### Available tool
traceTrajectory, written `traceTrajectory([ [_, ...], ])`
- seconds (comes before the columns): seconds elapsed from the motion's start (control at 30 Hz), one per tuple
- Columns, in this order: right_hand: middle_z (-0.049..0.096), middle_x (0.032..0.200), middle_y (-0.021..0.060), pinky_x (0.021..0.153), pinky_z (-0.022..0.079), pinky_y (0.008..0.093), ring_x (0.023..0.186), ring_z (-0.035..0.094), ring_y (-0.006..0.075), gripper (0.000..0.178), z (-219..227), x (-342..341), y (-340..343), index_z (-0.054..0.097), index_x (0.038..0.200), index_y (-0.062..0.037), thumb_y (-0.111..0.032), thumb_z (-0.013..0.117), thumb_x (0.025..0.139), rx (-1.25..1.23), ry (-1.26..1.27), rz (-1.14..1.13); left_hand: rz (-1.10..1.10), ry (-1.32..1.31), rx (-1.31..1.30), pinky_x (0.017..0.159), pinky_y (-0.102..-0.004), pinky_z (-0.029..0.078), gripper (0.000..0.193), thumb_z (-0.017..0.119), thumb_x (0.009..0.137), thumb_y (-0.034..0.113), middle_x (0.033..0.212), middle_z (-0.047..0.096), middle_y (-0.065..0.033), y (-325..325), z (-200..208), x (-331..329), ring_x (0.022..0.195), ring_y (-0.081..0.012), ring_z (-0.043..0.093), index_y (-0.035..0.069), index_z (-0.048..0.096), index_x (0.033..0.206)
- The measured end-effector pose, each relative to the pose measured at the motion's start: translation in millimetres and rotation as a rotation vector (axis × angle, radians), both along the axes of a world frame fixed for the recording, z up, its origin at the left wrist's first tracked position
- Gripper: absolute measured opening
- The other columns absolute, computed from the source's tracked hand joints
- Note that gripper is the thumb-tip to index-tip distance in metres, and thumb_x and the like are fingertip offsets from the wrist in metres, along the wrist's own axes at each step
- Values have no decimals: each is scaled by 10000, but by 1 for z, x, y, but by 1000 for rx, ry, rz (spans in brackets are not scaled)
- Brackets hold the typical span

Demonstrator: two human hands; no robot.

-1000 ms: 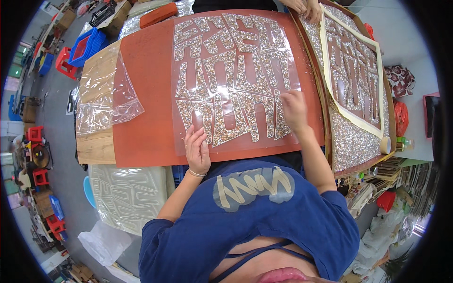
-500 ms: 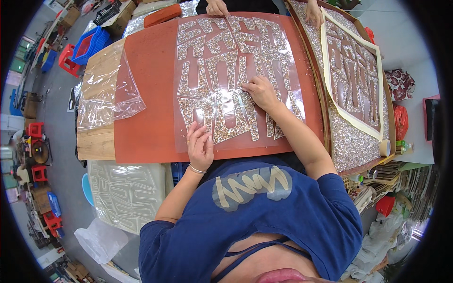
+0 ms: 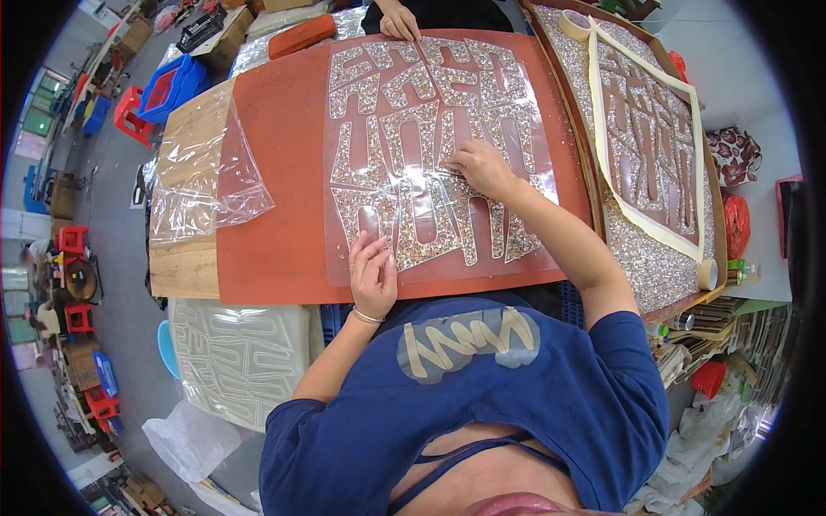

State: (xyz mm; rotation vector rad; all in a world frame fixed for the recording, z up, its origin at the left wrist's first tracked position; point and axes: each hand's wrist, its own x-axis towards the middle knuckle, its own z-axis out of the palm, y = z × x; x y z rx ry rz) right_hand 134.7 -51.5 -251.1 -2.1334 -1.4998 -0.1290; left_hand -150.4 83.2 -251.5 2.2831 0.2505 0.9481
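Observation:
A clear plastic sheet (image 3: 344, 249) lies before me, covered with angular letter-like shapes filled with glittering sequins or chips (image 3: 423, 251). My left hand (image 3: 372, 277) rests on the sheet's near edge with its fingers stretched out, holding nothing. Over the middle of the sheet is my right hand (image 3: 482, 169), fingers pinched together and touching the sequined shapes. Whatever is between those fingertips is too small to make out. At the far edge, a co-worker's hand (image 3: 400, 19) touches the sheet.
Under the sheet is a red-brown board (image 3: 267, 258). Clear film (image 3: 189, 181) lies over a wooden board at left. To the right stands a tray of glitter (image 3: 641, 284) holding a cream-framed stencil (image 3: 699, 189) and tape rolls (image 3: 706, 274). A stack of patterned sheets (image 3: 241, 361) sits lower left.
The co-worker's other hand has left the stencil's far corner, where a tape roll now shows. My hands keep nearly the same places on the sheet; the whole view has shifted slightly.

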Motion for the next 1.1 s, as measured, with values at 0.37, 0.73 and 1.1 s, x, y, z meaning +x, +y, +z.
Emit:
traceTrajectory([
  [0.37,542,933,92,819,410,347,935,509,231,187,36,-42,7,694,830,-39,-148,562,756,-467,-423,74,-5,58,35,969,-464,410,92,613,818,35,1020,639,-139,2,3,-1,1137,-389,527,-13,644,889],
  [0.73,657,969,90,808,469,313,870,602,159,246,65,18,-65,656,1004,11,-206,575,922,257,1093,-491,104,4,-25,984,-428,412,137,565,890,54,1085,635,-135,2,-5,-3,1115,-330,548,-16,639,982],
  [1.1,580,843,149,725,439,434,817,543,354,78,30,-61,-314,633,830,-28,-103,611,831,-154,-114,-1061,180,73,-629,951,-412,442,253,570,914,170,1087,608,-162,39,47,62,1082,-292,559,-14,608,1083],
])
